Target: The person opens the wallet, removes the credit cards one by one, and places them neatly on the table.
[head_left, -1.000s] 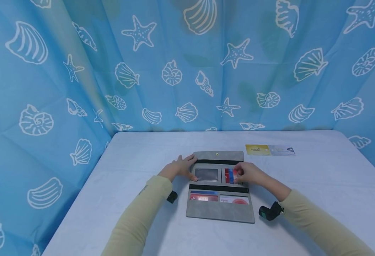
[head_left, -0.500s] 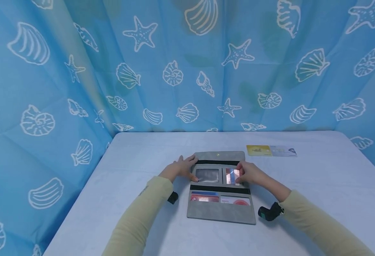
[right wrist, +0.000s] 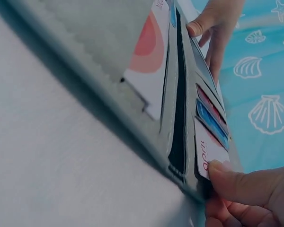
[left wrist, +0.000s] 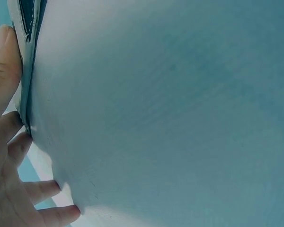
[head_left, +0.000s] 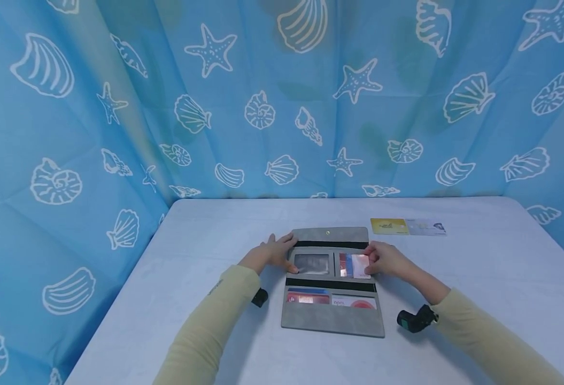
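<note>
A grey wallet (head_left: pixel 332 322) lies unfolded on the table, with cards in its slots. At its left edge my left hand (head_left: pixel 274 252) rests with spread fingers, the thumb lying on the wallet; in the left wrist view, fingertips (left wrist: pixel 68 213) touch the tabletop. My right hand (head_left: pixel 389 260) pinches the right end of a white card (right wrist: pixel 208 149) with red lettering, seated in the upper right slots beside a blue card (right wrist: pixel 211 122) and a red card (head_left: pixel 342 264). The fingers under the wallet's edge are partly hidden in the right wrist view.
A yellow card (head_left: pixel 389 226) and a pale silver card (head_left: pixel 426 227) lie side by side behind the wallet on the right. The wallet's lower pocket holds another white card (head_left: pixel 354 302) and a red card (head_left: pixel 308 298). A blue shell-print curtain (head_left: pixel 243 107) hangs behind the table.
My right hand has shifted right along the slots toward the wallet's right edge, and more of the white card shows. The left hand keeps its place on the wallet.
</note>
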`<state>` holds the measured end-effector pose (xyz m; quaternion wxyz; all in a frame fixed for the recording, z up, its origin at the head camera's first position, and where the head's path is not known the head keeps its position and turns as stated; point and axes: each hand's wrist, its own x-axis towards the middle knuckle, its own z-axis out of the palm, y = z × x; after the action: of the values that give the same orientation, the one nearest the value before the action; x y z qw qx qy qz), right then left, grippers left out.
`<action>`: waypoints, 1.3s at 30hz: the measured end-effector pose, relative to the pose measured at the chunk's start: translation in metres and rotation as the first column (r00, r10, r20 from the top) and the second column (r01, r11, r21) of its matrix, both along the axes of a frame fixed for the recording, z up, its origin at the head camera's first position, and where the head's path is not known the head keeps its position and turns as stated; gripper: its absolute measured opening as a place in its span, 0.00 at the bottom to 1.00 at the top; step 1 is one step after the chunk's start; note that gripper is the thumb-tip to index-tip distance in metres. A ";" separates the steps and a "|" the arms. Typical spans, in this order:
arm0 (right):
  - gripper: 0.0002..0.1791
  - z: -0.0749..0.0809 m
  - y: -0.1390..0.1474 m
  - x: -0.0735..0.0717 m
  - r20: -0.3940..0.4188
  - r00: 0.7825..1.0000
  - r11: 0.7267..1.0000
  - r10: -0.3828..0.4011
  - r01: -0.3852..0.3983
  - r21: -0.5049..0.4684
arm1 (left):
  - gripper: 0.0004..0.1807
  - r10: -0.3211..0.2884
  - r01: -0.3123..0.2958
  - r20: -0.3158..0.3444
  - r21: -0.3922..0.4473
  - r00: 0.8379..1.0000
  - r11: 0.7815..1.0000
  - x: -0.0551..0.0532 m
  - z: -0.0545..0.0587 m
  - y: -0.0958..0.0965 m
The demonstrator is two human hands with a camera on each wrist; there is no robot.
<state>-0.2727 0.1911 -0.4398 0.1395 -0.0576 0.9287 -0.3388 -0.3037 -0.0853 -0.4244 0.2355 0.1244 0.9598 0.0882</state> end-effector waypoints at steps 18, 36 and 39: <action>0.25 -0.005 0.041 0.014 0.179 0.977 0.970 -0.119 0.153 -0.190 | 0.50 -0.012 0.011 0.013 0.021 1.000 1.000 0.000 0.003 -0.001; 0.32 -0.005 0.087 0.022 0.194 0.964 0.929 -0.184 0.235 -0.286 | 0.50 0.003 -0.003 0.008 0.004 1.000 1.000 0.000 -0.001 0.000; 0.33 -0.002 0.095 0.024 0.180 0.967 0.930 -0.183 0.230 -0.285 | 0.50 0.003 -0.003 0.006 0.008 1.000 1.000 0.000 -0.001 0.001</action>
<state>-0.2487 0.2856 -0.4415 0.1618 0.0454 0.8532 -0.4937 -0.3040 -0.0846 -0.4258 0.2378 0.1235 0.9590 0.0928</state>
